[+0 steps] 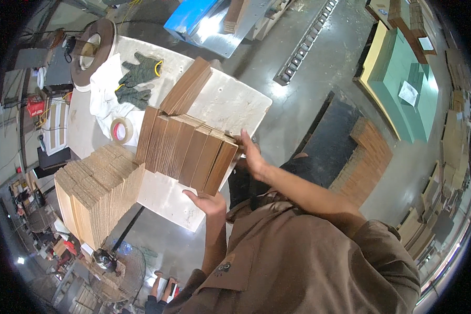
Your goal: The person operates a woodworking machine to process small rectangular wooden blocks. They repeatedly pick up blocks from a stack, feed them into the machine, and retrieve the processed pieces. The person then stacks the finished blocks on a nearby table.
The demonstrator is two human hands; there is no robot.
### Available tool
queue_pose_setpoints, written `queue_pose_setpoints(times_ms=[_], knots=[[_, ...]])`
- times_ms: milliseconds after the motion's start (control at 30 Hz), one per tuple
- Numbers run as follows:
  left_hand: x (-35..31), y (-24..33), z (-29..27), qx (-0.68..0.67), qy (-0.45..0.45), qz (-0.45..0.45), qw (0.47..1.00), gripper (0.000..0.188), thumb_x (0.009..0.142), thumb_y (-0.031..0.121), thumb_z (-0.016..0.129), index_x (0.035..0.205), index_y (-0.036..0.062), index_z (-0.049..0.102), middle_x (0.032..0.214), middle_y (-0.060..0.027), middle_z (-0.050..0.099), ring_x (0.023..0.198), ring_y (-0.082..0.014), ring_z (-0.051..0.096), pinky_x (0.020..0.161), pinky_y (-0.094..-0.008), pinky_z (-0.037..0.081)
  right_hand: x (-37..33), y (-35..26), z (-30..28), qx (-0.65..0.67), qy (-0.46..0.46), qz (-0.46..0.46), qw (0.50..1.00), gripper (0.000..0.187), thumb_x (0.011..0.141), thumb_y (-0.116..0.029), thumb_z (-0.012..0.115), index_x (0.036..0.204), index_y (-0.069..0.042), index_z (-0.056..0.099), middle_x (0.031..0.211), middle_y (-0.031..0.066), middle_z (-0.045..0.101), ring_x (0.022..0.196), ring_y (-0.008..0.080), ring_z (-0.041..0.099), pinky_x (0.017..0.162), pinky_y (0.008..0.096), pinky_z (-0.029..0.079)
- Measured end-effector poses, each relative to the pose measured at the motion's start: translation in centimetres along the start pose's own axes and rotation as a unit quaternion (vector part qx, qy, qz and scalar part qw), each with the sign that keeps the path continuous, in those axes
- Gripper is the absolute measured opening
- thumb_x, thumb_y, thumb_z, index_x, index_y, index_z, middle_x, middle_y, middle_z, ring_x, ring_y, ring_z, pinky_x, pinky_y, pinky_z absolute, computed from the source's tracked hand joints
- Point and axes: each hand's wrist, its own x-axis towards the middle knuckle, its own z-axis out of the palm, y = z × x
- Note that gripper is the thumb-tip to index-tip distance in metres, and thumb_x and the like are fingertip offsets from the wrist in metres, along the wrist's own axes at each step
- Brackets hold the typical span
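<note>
A row of brown wood-grain boards (188,149) stands on edge at the near side of the white worktable (240,99). My left hand (209,203) is at the row's lower near edge, thumb stretched out and fingers partly hidden beneath the boards. Against the right end of the row rests my right hand (253,156), its thumb up and its other fingers mostly hidden. Between them the two hands hold the boards at that end. Behind the row lies a slanted pile of similar brown strips (187,85).
Left of the boards stands a tall stack of raw-edged panels (99,183). A tape roll (121,130), dark gloves (141,73) and white cloth (103,89) lie on the table. Nearby are a floor fan (118,272), a pallet of brown boards (369,157) and green panels (403,83).
</note>
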Motion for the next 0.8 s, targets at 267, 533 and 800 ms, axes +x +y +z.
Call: queue_pose_setpoints(times_ms=[267,533,800], knots=[[-0.8,0.1,0.5,0.009,0.009,-0.063,0.998,0.079,0.100,0.072,0.056,0.157,0.0180,0.050,0.154,-0.0014,0.058,0.133,-0.0230,0.056,0.111,-0.0389,0.043,0.4,-7.3,-0.3,-0.284,-0.150,-0.035,0.946,0.108,0.102,-0.084,0.020,0.167,0.002,0.027,0.175,0.0199,0.024,0.163,0.0321,0.021,0.133,0.0423,0.015],[-0.6,0.1,-1.4,0.083,0.040,0.011,0.996,0.074,0.103,0.067,0.056,0.154,0.0131,0.052,0.149,-0.0052,0.060,0.130,-0.0227,0.056,0.109,-0.0409,0.043,4.5,-7.0,-2.3,-0.325,-0.142,-0.031,0.934,0.098,0.101,-0.084,0.034,0.162,-0.007,0.044,0.163,0.0206,0.046,0.153,0.0353,0.039,0.128,0.0454,0.029],[-0.3,8.7,1.1,0.491,0.007,0.432,0.756,0.060,0.113,0.041,0.052,0.154,-0.0026,0.044,0.150,-0.0200,0.055,0.135,-0.0306,0.053,0.118,-0.0476,0.037,5.9,-9.7,-3.4,-0.131,-0.074,-0.143,0.978,0.050,0.112,-0.044,0.054,0.137,-0.001,0.064,0.133,0.0113,0.068,0.122,0.0242,0.065,0.110,0.0376,0.049]])
